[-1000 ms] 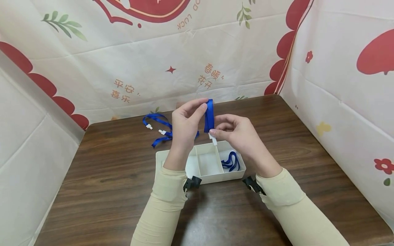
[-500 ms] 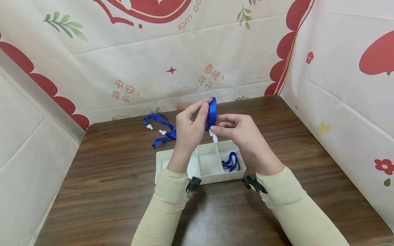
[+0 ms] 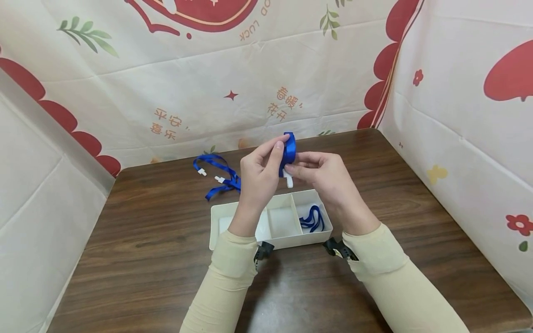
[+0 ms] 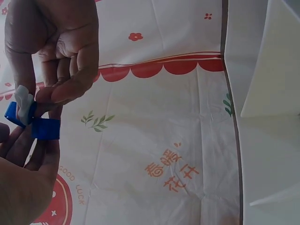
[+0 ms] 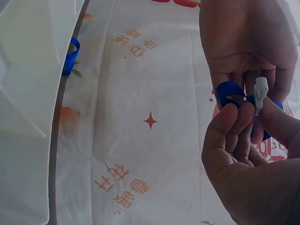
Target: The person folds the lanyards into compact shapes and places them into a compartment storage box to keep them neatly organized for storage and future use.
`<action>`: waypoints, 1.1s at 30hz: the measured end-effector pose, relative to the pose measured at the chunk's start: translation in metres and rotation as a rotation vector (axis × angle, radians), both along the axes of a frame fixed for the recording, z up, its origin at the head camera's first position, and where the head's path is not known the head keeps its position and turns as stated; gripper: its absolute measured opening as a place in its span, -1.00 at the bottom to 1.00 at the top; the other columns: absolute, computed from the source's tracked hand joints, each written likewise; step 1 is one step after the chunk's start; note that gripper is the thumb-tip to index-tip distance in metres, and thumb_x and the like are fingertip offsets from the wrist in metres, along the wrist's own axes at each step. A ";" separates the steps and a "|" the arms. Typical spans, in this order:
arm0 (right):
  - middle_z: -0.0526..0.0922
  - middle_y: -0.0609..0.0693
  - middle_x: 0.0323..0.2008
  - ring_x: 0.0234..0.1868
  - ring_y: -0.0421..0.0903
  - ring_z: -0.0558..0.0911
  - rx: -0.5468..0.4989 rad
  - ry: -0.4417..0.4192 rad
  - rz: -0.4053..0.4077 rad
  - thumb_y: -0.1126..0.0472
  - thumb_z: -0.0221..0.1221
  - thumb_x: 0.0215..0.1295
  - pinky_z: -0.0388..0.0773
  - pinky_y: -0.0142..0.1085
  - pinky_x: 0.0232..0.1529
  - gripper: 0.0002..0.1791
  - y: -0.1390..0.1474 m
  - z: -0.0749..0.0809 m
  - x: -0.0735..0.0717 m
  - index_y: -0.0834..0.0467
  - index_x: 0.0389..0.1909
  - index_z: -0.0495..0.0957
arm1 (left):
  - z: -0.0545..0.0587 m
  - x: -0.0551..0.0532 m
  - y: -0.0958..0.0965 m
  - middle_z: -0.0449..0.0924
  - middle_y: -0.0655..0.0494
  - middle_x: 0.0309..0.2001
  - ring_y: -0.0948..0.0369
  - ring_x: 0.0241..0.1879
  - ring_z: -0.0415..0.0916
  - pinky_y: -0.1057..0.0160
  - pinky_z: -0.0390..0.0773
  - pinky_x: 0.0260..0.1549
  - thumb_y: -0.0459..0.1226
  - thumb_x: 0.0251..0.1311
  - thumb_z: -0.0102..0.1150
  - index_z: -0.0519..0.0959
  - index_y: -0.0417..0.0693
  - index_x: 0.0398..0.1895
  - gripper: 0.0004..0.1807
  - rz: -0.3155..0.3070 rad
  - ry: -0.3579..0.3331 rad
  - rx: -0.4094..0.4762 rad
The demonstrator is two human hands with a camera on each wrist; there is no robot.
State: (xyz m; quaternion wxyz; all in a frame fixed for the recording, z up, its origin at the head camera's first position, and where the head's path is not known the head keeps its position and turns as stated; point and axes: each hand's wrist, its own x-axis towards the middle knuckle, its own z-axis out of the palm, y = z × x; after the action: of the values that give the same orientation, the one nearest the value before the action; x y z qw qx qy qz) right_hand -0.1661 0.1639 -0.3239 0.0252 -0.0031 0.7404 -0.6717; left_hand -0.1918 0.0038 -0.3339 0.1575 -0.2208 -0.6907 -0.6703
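Held up above a divided cream plastic tray [image 3: 291,242], near the middle of the head view: a looped bundle of blue ribbon lanyard [image 3: 291,150], with a white plastic clip [image 3: 289,180] poking down from its lower end. Pinched at the top between thumb and index finger of the left hand [image 3: 260,173]. Pinched lower down, right by the clip, between thumb and fingertips of the right hand [image 3: 331,182], with the other fingers bent. In both wrist views, blue bands and clip close among the fingertips of the two hands.

Below, on a dark wood-grain table [image 3: 137,259]: the tray, split by upright dividers, its left part partly hidden behind the left wrist. In its right-hand compartment, a coiled blue lanyard [image 3: 309,223]. Behind the tray and to the left, loose on the table: blue straps [image 3: 228,181] with two white end clips [image 3: 220,179], partly hidden by the left hand; number of straps impossible to tell. On both arms, cream sleeves [image 3: 226,282]. Beyond the table, a pale cloth backdrop [image 3: 187,83] with red scallops, leaf sprigs and orange Chinese characters.
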 end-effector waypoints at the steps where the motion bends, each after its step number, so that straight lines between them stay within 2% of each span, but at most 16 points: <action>1: 0.85 -0.13 -0.20 -0.04 -0.12 0.79 -0.008 0.001 -0.001 0.17 0.42 0.38 0.68 -0.18 0.18 -0.59 -0.001 0.000 -0.001 0.24 0.18 0.71 | 0.000 0.001 0.000 0.73 -0.13 0.24 0.09 0.22 0.73 0.20 0.72 0.16 -0.22 0.62 0.06 0.72 -0.18 0.21 -0.66 0.003 0.001 0.000; 7: 0.85 -0.13 -0.22 -0.01 -0.09 0.75 0.013 0.007 -0.002 0.17 0.43 0.37 0.65 -0.16 0.18 -0.65 -0.004 -0.002 -0.004 0.26 0.08 0.76 | -0.001 0.003 0.000 0.72 -0.10 0.27 0.12 0.26 0.71 0.19 0.70 0.21 -0.22 0.63 0.05 0.71 -0.14 0.24 -0.65 0.010 -0.007 -0.007; 13: 0.82 -0.05 -0.19 -0.01 -0.04 0.73 0.076 -0.014 -0.017 0.11 0.42 0.39 0.57 0.04 0.27 -0.70 -0.004 -0.004 -0.004 0.23 -0.01 0.76 | 0.001 0.004 -0.001 0.70 -0.12 0.28 0.07 0.26 0.69 0.11 0.69 0.25 -0.24 0.61 0.08 0.68 -0.18 0.26 -0.66 -0.017 -0.027 0.018; 15: 0.83 -0.03 -0.17 -0.01 -0.01 0.75 0.102 -0.024 -0.013 0.09 0.41 0.40 0.55 0.09 0.31 -0.70 -0.004 -0.005 -0.003 0.22 -0.02 0.76 | 0.003 0.004 -0.003 0.72 -0.12 0.25 0.06 0.24 0.70 0.10 0.68 0.27 -0.27 0.57 0.15 0.67 -0.18 0.26 -0.67 -0.021 -0.047 0.051; 19: 0.83 0.02 -0.13 0.07 0.01 0.68 0.151 -0.013 0.003 0.06 0.41 0.40 0.46 0.06 0.29 -0.69 -0.003 -0.006 -0.001 0.20 -0.03 0.77 | 0.006 0.003 -0.005 0.77 -0.19 0.15 0.05 0.18 0.76 0.11 0.72 0.20 -0.36 0.43 0.32 0.67 -0.17 0.27 -0.63 -0.030 -0.106 0.174; 22: 0.82 0.06 -0.09 0.13 0.02 0.63 0.191 0.020 0.021 0.06 0.39 0.42 0.41 0.04 0.28 -0.70 -0.003 -0.006 0.001 0.21 -0.02 0.76 | 0.006 0.001 -0.006 0.78 -0.24 0.11 0.06 0.12 0.79 0.13 0.76 0.11 -0.44 0.35 0.37 0.67 -0.21 0.25 -0.59 -0.040 -0.140 0.255; 26: 0.85 0.09 -0.09 0.09 0.02 0.73 0.208 0.049 0.016 0.05 0.37 0.45 0.50 0.02 0.26 -0.69 -0.004 -0.008 0.005 0.16 0.04 0.73 | 0.003 -0.001 -0.005 0.78 -0.24 0.10 0.13 0.06 0.81 0.18 0.77 0.07 -0.50 0.30 0.38 0.68 -0.27 0.21 -0.60 -0.033 -0.149 0.294; 28: 0.87 0.09 -0.10 0.03 0.00 0.78 0.203 0.078 -0.015 0.04 0.38 0.44 0.58 -0.03 0.19 -0.67 -0.005 -0.010 0.008 0.12 0.09 0.69 | 0.003 -0.001 -0.005 0.78 -0.25 0.10 0.15 0.05 0.81 0.19 0.77 0.08 -0.51 0.30 0.38 0.69 -0.29 0.20 -0.61 -0.020 -0.137 0.296; 33: 0.87 0.09 -0.16 -0.13 -0.08 0.79 0.251 0.201 -0.099 0.04 0.40 0.42 0.66 -0.22 -0.05 -0.72 -0.008 -0.014 0.015 0.11 0.01 0.71 | 0.004 -0.002 -0.006 0.78 -0.24 0.11 0.15 0.06 0.80 0.19 0.74 0.13 -0.49 0.31 0.38 0.70 -0.30 0.17 -0.64 0.013 -0.112 0.288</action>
State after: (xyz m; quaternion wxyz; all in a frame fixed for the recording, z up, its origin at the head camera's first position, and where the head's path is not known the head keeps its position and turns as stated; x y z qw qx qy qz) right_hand -0.1515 0.1561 -0.3378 -0.0819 -0.0302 0.8166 -0.5706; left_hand -0.1935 -0.0018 -0.3299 0.1531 -0.1537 -0.5966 -0.7726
